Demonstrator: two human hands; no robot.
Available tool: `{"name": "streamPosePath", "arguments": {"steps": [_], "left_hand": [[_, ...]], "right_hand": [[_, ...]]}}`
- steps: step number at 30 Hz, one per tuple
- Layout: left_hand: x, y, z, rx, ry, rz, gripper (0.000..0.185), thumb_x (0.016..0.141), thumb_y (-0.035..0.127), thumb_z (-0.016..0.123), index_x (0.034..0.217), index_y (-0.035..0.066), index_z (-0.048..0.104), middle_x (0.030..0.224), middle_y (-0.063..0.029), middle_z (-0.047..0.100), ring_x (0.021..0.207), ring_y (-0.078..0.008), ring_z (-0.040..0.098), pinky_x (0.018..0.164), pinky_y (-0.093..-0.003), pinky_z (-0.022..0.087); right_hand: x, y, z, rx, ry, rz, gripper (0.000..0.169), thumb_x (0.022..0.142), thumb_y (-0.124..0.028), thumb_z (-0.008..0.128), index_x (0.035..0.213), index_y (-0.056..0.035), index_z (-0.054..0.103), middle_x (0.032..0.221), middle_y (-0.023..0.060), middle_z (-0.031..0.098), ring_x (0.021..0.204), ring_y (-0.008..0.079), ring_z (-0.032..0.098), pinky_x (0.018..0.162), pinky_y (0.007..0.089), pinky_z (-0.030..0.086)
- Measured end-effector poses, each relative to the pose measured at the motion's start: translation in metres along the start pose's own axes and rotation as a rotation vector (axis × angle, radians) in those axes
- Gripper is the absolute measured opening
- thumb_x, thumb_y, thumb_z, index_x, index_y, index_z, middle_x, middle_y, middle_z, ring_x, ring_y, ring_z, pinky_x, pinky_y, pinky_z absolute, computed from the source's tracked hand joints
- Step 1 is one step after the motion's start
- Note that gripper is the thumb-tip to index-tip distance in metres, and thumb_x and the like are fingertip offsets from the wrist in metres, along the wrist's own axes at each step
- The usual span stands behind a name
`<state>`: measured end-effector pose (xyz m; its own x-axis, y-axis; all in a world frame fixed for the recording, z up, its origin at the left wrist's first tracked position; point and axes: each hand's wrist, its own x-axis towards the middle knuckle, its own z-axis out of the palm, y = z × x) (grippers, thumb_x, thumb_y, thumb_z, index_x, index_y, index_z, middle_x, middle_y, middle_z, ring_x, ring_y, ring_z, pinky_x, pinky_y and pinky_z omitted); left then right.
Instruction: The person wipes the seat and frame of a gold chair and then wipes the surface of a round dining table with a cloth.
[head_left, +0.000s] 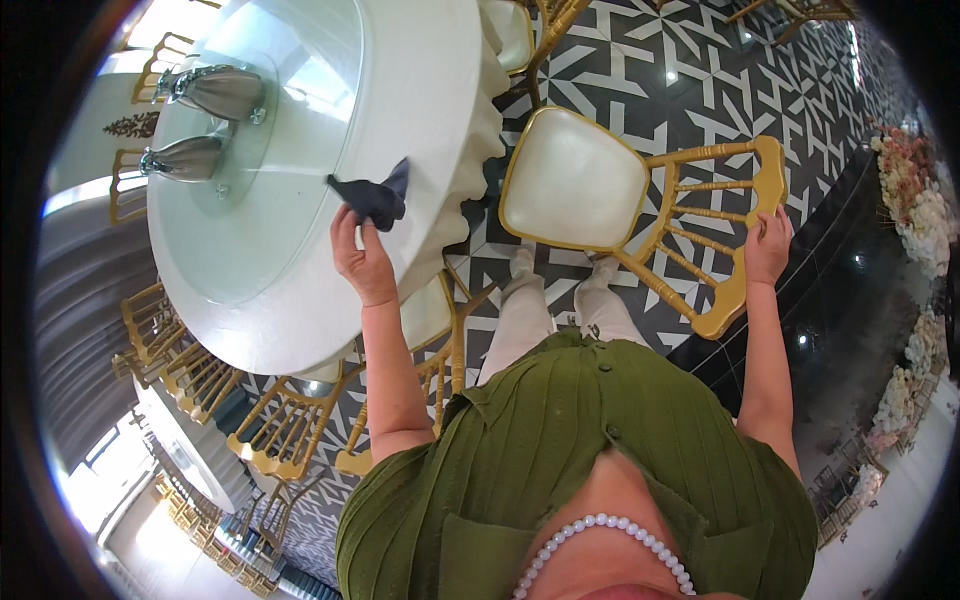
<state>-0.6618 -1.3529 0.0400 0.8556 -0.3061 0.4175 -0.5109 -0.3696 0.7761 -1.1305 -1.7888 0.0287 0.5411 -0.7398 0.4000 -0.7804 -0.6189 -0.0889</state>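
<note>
A dark cloth (375, 202) is pinched in the fingertips of my left hand (361, 251), above the edge of a round table (420, 90) with a white tablecloth. My right hand (768, 244) is closed around the top rail of a gold chair (766, 176), whose back has turned spindles. The chair's white seat (576, 178) points towards the table and stands apart from the tablecloth's scalloped hem. Part of the chair's legs is hidden beneath the seat.
A glass turntable (300, 187) tops the table and carries two silvery vases (225, 91). More gold chairs (285, 427) ring the table. Patterned black-and-white tiles (637, 67) cover the floor. Flower arrangements (926, 225) line a glossy black strip (832, 330) at right.
</note>
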Motion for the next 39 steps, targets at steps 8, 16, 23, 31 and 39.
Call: {"name": "streamPosePath", "arguments": {"steps": [8,16,23,31,39], "left_hand": [[-0.051,-0.135,0.065,0.687,-0.408,-0.204,0.069,0.097,0.043,0.06,0.152,0.006,0.043,0.161,-0.0239,0.033,0.15,-0.0394,0.029,0.124,-0.0508,0.022],[-0.053,-0.134,0.098,0.837,-0.204,-0.035,0.07,0.096,0.042,0.057,0.155,0.008,0.038,0.161,-0.0242,0.032,0.15,-0.0404,0.028,0.124,-0.0553,0.02],[-0.054,-0.14,0.099,0.887,-0.164,-0.001,0.069,0.096,0.043,0.056,0.154,0.009,0.04,0.16,-0.023,0.035,0.149,-0.0397,0.03,0.122,-0.0573,0.023],[-0.053,-0.142,0.101,0.889,-0.18,-0.062,0.07,0.095,0.045,0.056,0.154,0.01,0.04,0.161,-0.0216,0.035,0.149,-0.0384,0.03,0.123,-0.0572,0.02],[-0.055,-0.135,0.1,0.816,-0.167,-0.07,0.073,0.092,0.043,0.06,0.153,0.009,0.04,0.16,-0.023,0.034,0.15,-0.0401,0.029,0.123,-0.0581,0.019]], "right_hand": [[-0.001,0.001,0.002,0.011,-0.022,0.034,0.025,0.085,0.0,0.062,0.108,-0.0076,0.067,0.119,0.0106,0.068,0.127,0.0309,0.057,0.102,0.0418,0.05],[-0.008,0.01,0.005,-0.102,-0.072,0.331,0.06,0.089,-0.024,0.07,0.144,-0.0102,0.051,0.14,0.0174,0.059,0.125,0.036,0.058,0.102,0.0443,0.05],[-0.011,0.007,0.0,-0.021,-0.149,0.442,0.062,0.091,-0.032,0.07,0.146,-0.0122,0.05,0.13,0.0201,0.065,0.116,0.0387,0.063,0.095,0.047,0.052],[-0.059,0.053,-0.013,-0.115,-0.209,0.438,0.066,0.09,-0.034,0.072,0.146,-0.0075,0.05,0.12,0.0226,0.067,0.109,0.0412,0.065,0.092,0.0476,0.052],[-0.031,0.117,-0.004,-0.184,-0.242,0.294,0.068,0.091,-0.035,0.072,0.148,-0.0074,0.049,0.125,0.0245,0.065,0.111,0.0416,0.064,0.093,0.0464,0.052]]}}
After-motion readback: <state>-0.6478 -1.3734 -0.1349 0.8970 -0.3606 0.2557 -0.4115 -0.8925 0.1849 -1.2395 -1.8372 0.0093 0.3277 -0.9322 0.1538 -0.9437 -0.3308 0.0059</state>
